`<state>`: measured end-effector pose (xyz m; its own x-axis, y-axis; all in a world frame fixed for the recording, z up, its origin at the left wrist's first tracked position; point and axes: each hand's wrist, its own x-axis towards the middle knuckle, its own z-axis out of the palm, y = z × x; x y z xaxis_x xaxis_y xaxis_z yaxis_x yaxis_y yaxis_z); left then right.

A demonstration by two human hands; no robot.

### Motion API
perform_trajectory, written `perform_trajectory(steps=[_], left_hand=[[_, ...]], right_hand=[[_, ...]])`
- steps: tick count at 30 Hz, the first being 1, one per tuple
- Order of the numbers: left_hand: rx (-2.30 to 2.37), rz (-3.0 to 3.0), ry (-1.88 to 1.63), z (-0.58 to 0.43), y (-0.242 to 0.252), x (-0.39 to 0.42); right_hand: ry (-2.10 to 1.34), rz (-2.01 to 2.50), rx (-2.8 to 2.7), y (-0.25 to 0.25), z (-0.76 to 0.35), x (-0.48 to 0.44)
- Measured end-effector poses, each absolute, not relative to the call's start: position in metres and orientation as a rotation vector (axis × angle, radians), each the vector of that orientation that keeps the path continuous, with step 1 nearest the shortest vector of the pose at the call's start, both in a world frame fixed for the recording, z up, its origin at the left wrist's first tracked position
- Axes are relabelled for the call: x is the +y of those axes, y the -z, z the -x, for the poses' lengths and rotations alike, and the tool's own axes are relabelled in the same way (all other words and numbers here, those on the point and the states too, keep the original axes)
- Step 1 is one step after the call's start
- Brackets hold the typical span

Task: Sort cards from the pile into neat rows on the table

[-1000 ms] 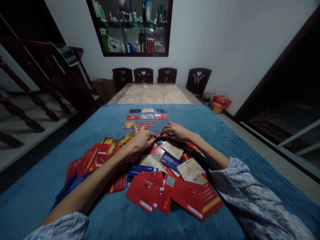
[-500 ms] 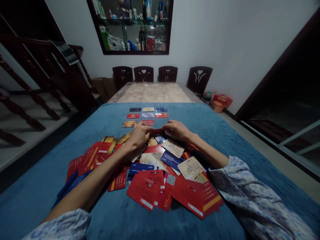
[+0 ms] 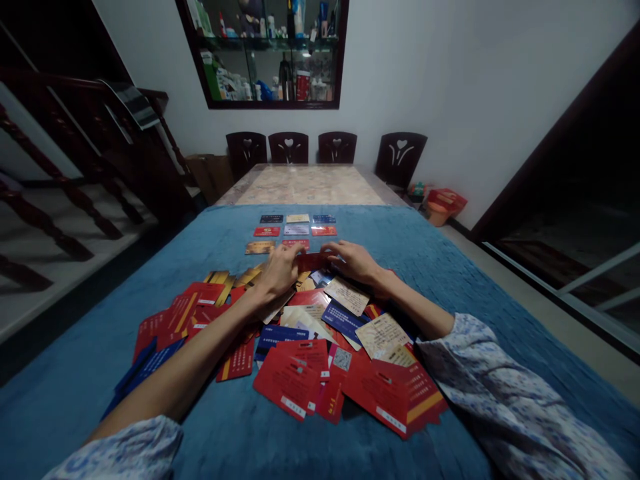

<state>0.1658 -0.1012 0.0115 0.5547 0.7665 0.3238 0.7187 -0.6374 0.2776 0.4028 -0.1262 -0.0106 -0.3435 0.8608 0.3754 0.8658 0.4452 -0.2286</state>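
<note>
Between my two hands a dark red card (image 3: pixel 312 261) is held by its ends, tilted, above the far side of a loose heap of cards. My left hand (image 3: pixel 280 268) has its fingers closed on the card's left end. At the other end, my right hand (image 3: pixel 353 260) grips it with bent fingers. Below my wrists spreads the heap, with red cards (image 3: pixel 287 380), blue cards (image 3: pixel 343 320) and beige cards (image 3: pixel 385 335) overlapping. Just beyond my hands, cards lie in neat rows, among them a tan card (image 3: pixel 259 247) and a silver card (image 3: pixel 296 230).
A blue cloth (image 3: pixel 200 233) covers the near part of the table; its far end is bare stone (image 3: pixel 310 183). Several dark chairs (image 3: pixel 289 148) stand behind it. An orange bin (image 3: pixel 438 212) is on the floor at right, a stair railing (image 3: pixel 65 180) at left.
The red card has tilted, so more of its face shows. My right fingers have lifted and spread slightly along its end. The heap and the rows look the same.
</note>
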Motion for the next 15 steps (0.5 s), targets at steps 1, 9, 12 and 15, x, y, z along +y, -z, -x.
perform_trajectory(steps=[1, 9, 12, 15], left_hand=[[1.288, -2.682, -0.624, -0.166, -0.011, -0.102], [1.286, -2.728, -0.512, -0.167, -0.003, -0.099], [1.272, -2.729, -0.498, -0.167, 0.001, -0.099], [1.283, -2.732, -0.490, -0.167, 0.002, -0.100]], right_hand=[[0.013, 1.459, -2.261, 0.011, -0.402, -0.126], [0.012, 1.459, -2.331, 0.014, -0.400, -0.125], [0.031, 1.413, -2.338, 0.017, -0.400, -0.122], [0.063, 1.385, -2.340, 0.020, -0.401, -0.119]])
